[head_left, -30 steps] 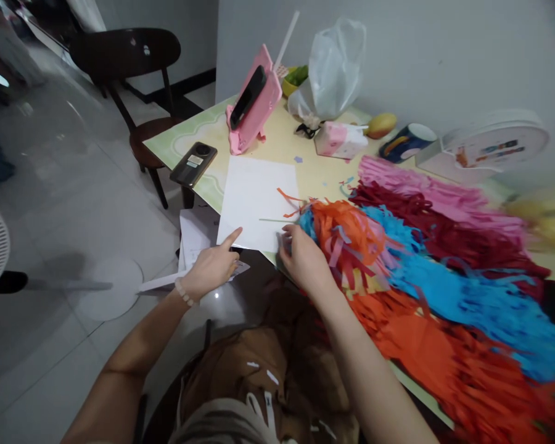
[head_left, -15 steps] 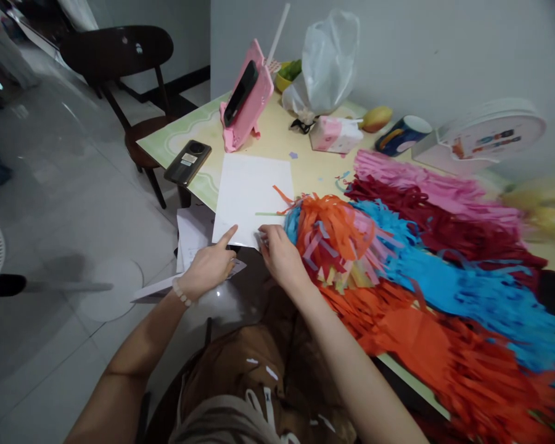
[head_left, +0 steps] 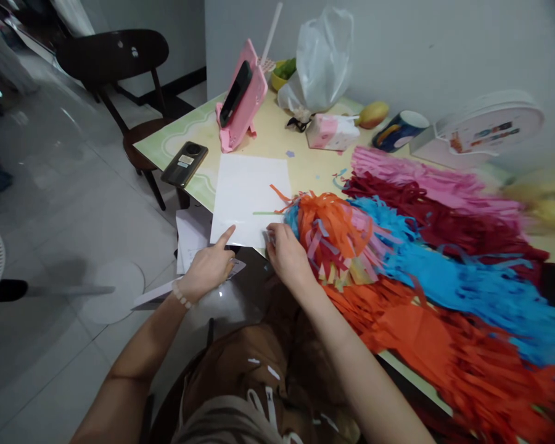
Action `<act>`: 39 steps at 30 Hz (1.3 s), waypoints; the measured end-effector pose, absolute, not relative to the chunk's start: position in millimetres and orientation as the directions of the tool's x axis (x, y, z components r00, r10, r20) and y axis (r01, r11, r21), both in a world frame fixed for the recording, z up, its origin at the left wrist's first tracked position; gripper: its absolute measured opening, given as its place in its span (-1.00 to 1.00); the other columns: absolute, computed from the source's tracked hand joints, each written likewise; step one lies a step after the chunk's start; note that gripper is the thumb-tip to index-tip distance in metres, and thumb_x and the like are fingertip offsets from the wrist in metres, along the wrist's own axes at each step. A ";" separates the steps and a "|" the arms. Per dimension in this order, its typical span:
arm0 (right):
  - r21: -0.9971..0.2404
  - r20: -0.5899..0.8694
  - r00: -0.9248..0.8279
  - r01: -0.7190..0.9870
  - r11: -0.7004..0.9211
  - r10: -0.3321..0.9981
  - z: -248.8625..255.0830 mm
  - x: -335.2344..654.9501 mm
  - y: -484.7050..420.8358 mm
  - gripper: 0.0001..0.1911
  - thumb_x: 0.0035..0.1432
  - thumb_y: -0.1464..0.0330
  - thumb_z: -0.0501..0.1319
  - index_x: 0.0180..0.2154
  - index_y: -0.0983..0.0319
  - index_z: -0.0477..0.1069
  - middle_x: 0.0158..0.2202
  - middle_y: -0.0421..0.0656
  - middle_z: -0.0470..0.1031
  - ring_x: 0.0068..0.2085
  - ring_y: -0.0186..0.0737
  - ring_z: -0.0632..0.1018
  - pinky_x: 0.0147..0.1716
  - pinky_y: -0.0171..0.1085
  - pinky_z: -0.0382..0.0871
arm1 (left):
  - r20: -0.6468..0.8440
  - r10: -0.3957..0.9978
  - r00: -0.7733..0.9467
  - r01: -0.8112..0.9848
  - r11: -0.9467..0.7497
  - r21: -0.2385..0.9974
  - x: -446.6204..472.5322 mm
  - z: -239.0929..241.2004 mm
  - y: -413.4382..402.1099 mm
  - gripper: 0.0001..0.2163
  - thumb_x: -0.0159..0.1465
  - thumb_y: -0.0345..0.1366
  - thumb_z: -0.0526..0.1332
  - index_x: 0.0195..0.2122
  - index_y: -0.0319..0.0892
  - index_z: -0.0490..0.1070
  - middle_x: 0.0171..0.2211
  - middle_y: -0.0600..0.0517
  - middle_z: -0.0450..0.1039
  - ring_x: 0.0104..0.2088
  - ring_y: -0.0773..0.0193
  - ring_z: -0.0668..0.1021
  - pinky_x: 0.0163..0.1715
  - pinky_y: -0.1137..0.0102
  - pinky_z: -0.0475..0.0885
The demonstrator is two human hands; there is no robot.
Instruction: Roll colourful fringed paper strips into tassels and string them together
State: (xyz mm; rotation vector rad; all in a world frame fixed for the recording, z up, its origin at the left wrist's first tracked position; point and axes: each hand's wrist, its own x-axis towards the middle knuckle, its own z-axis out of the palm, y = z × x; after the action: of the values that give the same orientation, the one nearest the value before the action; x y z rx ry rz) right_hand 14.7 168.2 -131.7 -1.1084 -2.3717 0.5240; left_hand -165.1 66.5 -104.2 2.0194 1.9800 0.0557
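Note:
A white sheet of paper [head_left: 247,194] lies at the near corner of the yellow table [head_left: 277,132]. My left hand [head_left: 210,266] rests at the sheet's near edge, index finger stretched out onto it and the other fingers curled. My right hand [head_left: 287,256] sits at the sheet's near right corner, fingers bent and pressed on the paper's edge, right beside a pile of orange cut-paper fringe [head_left: 335,225]. Whether it pinches the sheet or a strip I cannot make out. A thin green strip [head_left: 264,213] lies on the sheet.
Blue [head_left: 448,271], dark red [head_left: 444,225], pink [head_left: 425,182] and red-orange [head_left: 448,357] fringe piles cover the table's right. A dark phone [head_left: 184,164], a pink stand holding a phone [head_left: 240,102], a plastic bag [head_left: 321,58], a tissue pack [head_left: 329,132] and a mug [head_left: 398,131] stand behind. A chair [head_left: 120,68] stands beyond.
My right hand slid left along the sheet's near edge, away from the orange fringe, and now rests near the corner. The left hand has stayed put, pointing.

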 end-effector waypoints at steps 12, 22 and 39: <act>-0.556 0.262 -0.558 0.579 0.596 0.787 -135.7 14.6 172.3 -0.68 0.17 0.55 0.03 -0.05 0.21 0.28 -0.12 0.04 0.41 -0.15 -0.01 0.53 -0.12 -0.05 0.48 | -0.161 0.986 0.038 0.966 0.005 0.260 -164.4 -107.7 66.2 -0.80 0.34 -0.34 0.09 -0.31 -0.22 0.50 0.48 -0.01 -0.16 -0.35 0.23 0.62 -0.32 0.22 0.52; -0.563 0.288 -0.538 0.574 0.595 0.792 -141.0 12.0 193.2 -0.61 0.09 0.60 0.04 -0.02 0.26 0.27 -0.05 0.10 0.41 0.02 0.04 0.48 0.06 0.01 0.40 | -0.119 0.992 0.048 0.969 -0.017 0.248 -166.5 -115.0 65.8 -0.79 0.35 -0.30 0.10 -0.29 -0.22 0.51 0.46 -0.05 -0.07 -0.39 0.29 0.60 -0.32 0.24 0.53; -0.566 0.276 -0.564 0.559 0.606 0.778 -142.6 7.6 216.3 -0.58 0.00 0.65 0.02 -0.10 0.24 0.31 -0.11 0.05 0.37 -0.12 -0.02 0.48 -0.07 -0.07 0.45 | -0.134 0.991 0.028 0.958 0.012 0.287 -166.4 -112.0 67.2 -0.79 0.35 -0.29 0.10 -0.32 -0.22 0.49 0.46 -0.05 -0.09 -0.36 0.27 0.60 -0.30 0.24 0.52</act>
State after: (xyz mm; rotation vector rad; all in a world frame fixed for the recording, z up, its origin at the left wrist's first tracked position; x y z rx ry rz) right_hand 7.6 216.3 -142.6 -1.0565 -2.3279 0.5771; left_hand -166.4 67.2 -112.0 2.0121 1.9960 0.1553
